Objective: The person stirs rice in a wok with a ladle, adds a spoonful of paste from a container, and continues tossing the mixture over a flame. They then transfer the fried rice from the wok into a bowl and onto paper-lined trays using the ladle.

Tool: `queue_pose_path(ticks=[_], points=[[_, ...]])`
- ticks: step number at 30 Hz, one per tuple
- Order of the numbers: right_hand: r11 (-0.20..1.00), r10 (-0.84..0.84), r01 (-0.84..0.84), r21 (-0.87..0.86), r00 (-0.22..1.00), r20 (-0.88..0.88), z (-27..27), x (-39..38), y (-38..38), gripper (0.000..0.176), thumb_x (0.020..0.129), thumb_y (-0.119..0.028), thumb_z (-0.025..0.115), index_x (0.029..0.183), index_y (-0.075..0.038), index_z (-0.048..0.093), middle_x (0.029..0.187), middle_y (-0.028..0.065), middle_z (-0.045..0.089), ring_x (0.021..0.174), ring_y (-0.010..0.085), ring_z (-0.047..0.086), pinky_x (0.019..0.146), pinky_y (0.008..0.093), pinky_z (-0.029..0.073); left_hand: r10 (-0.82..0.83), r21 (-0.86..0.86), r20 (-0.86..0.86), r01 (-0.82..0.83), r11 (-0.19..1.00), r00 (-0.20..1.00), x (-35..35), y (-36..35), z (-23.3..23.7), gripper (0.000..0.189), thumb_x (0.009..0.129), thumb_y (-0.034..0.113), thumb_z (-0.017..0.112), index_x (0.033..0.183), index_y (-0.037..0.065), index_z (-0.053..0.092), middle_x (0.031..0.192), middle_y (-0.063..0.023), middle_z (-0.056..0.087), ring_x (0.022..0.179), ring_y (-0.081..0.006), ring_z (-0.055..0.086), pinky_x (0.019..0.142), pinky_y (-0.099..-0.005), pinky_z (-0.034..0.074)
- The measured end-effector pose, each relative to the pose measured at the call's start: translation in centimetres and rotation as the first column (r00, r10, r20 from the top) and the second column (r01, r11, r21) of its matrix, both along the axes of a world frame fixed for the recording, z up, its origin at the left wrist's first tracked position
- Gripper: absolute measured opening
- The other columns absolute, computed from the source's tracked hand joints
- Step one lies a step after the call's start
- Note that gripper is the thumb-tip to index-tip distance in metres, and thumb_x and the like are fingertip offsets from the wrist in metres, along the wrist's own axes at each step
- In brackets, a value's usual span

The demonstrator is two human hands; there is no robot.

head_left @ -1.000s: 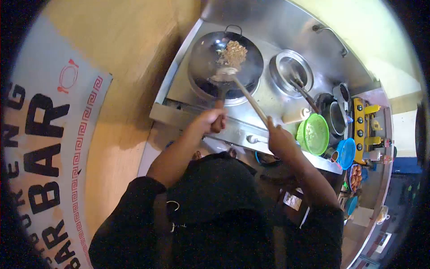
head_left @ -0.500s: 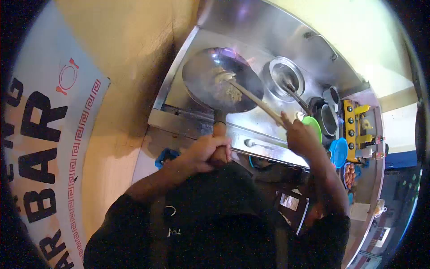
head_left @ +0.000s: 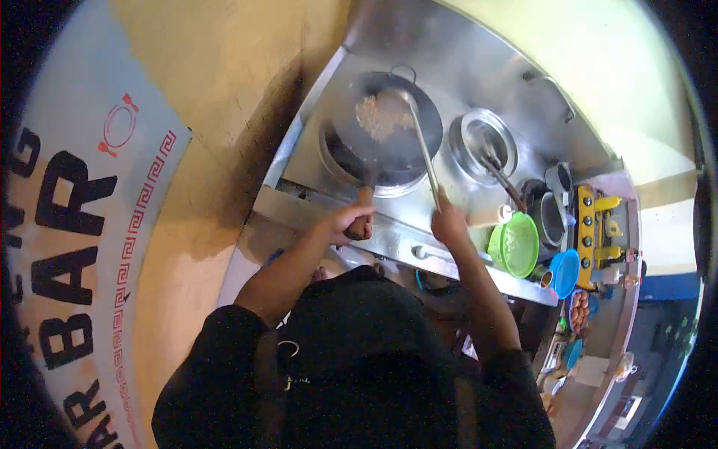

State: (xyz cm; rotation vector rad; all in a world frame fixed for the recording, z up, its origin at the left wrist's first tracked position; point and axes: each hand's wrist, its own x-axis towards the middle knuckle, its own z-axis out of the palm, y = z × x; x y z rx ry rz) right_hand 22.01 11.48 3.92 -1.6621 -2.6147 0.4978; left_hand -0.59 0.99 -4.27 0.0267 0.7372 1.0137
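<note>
A dark wok (head_left: 404,153) is tipped over the burner ring, with brown food (head_left: 378,118) in its upper part and steam around it. My left hand (head_left: 353,223) is closed round the wok's wooden handle (head_left: 365,197). In my right hand (head_left: 451,224) is the long shaft of a ladle (head_left: 423,142), whose head rests at the food near the wok's far side. Right of that hand, a green basket (head_left: 516,244) with pale contents stands beside a bottle (head_left: 490,217).
A metal pot (head_left: 485,146) with a utensil in it sits right of the wok. Farther right are dark pans (head_left: 552,213), a blue bowl (head_left: 565,272), a yellow rack (head_left: 587,224) and eggs (head_left: 579,310). A wall (head_left: 217,150) rises at the left.
The wok has moved away from me and tilted, baring the burner ring. My right hand and the ladle have moved left, showing the green basket. The food has shifted within the wok.
</note>
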Motion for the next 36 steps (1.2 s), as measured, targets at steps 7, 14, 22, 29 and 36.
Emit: queue_pose_path(ticks=[7, 14, 22, 29, 36], points=[[0.971, 0.226, -0.238, -0.004, 0.917, 0.328, 4.8, 1.9, -4.3, 0.064, 0.080, -0.005, 0.047, 0.140, -0.008, 0.025, 0.083, 0.0258, 0.059, 0.073, 0.0390, 0.062, 0.061, 0.0477, 0.051, -0.106, 0.109, -0.200, 0.130, 0.986, 0.974, 0.8, 0.4, 0.0, 0.013, 0.084, 0.017, 0.059, 0.085, 0.005, 0.054, 0.066, -0.0052, 0.055, 0.054, -0.0171, 0.056, 0.051, -0.0330, 0.049], [0.845, 0.247, -0.452, 0.286, 0.805, 0.540, 15.8, 7.4, -0.2, 0.061, 0.078, -0.001, 0.049, 0.135, -0.019, 0.038, 0.093, 0.0183, 0.058, 0.078, 0.0342, 0.060, 0.066, 0.0437, 0.051, 0.086, 0.157, -0.210, -0.054, 0.986, 0.974, 4.6, 0.5, 3.7, 0.018, 0.080, 0.014, 0.059, 0.067, 0.002, 0.053, 0.058, -0.0101, 0.053, 0.050, -0.0206, 0.054, 0.049, -0.0346, 0.046], [0.994, 0.102, -0.100, 0.040, 0.993, -0.058, 4.7, 5.8, 3.6, 0.051, 0.082, -0.018, 0.051, 0.131, -0.008, 0.041, 0.091, 0.0288, 0.061, 0.085, 0.0445, 0.059, 0.078, 0.0492, 0.047, -0.002, 0.155, -0.015, 0.004, 0.988, 1.000, 2.2, 1.0, -0.2, 0.013, 0.079, 0.011, 0.060, 0.076, 0.004, 0.050, 0.060, -0.0057, 0.049, 0.048, -0.0179, 0.051, 0.050, -0.0343, 0.047], [0.895, -0.189, 0.109, -0.432, 0.971, -0.147, 2.6, 0.0, 2.6, 0.041, 0.088, -0.030, 0.049, 0.122, -0.008, 0.050, 0.069, 0.0196, 0.062, 0.061, 0.0288, 0.063, 0.057, 0.0428, 0.049, 0.144, 0.051, -0.090, -0.140, 0.989, 0.985, 1.7, 0.7, -1.8, 0.014, 0.080, 0.010, 0.061, 0.084, 0.006, 0.048, 0.068, -0.0040, 0.048, 0.048, -0.0156, 0.050, 0.044, -0.0310, 0.046], [0.554, -0.478, 0.045, -0.831, 0.835, -0.273, 6.5, 0.3, 3.7, 0.039, 0.092, -0.035, 0.047, 0.120, -0.009, 0.051, 0.062, 0.0051, 0.051, 0.040, 0.0117, 0.043, 0.037, 0.0278, 0.041, 0.094, 0.105, -0.153, -0.079, 0.991, 0.984, 1.5, 0.9, -2.6, 0.016, 0.081, 0.013, 0.062, 0.084, 0.006, 0.048, 0.067, -0.0040, 0.048, 0.050, -0.0159, 0.052, 0.043, -0.0325, 0.045]])
